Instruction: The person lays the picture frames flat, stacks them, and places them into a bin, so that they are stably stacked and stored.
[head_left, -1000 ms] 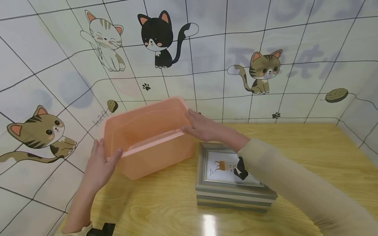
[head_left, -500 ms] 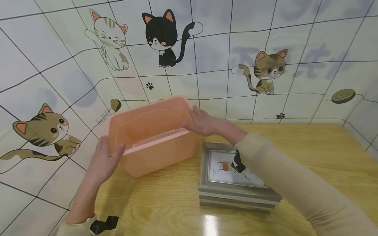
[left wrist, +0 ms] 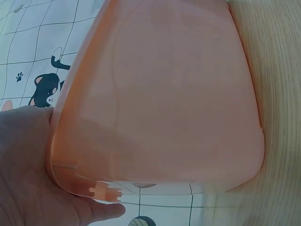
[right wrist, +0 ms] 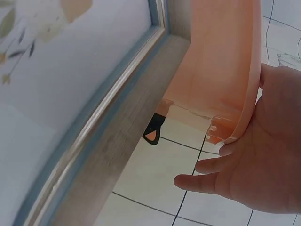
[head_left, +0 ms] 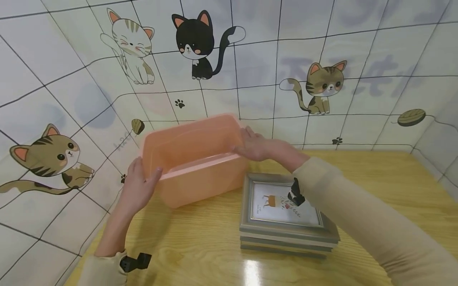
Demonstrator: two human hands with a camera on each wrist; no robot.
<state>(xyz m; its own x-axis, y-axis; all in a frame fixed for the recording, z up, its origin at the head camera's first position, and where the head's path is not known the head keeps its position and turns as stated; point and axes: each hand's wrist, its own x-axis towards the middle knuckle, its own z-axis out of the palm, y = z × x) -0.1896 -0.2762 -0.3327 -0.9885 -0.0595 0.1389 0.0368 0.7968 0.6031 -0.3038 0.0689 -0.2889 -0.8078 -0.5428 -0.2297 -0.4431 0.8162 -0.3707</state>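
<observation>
An orange-pink plastic storage bin [head_left: 204, 182] stands at an angle near the back wall, its inside visible from above. My left hand [head_left: 137, 190] holds its left end, thumb over the front rim and fingers along the outer side. My right hand [head_left: 259, 147] holds the right end in the same way; in the right wrist view several fingers [right wrist: 195, 182] stretch out beside the bin's corner. A stack of grey picture frames [head_left: 286, 238] lies under my right forearm. The top one shows a printed deer-like animal and flowers. Whether the bin's base touches the table cannot be told.
The pale wood-look table [head_left: 200, 246] meets a white wall covering [head_left: 257, 103] with grid lines and cartoon cats at the back and left. The frame stack is close to the bin's right front corner.
Both hands and the bin between them have shifted a little to the right and slightly toward the back. The frame stack stays where it was on the table.
</observation>
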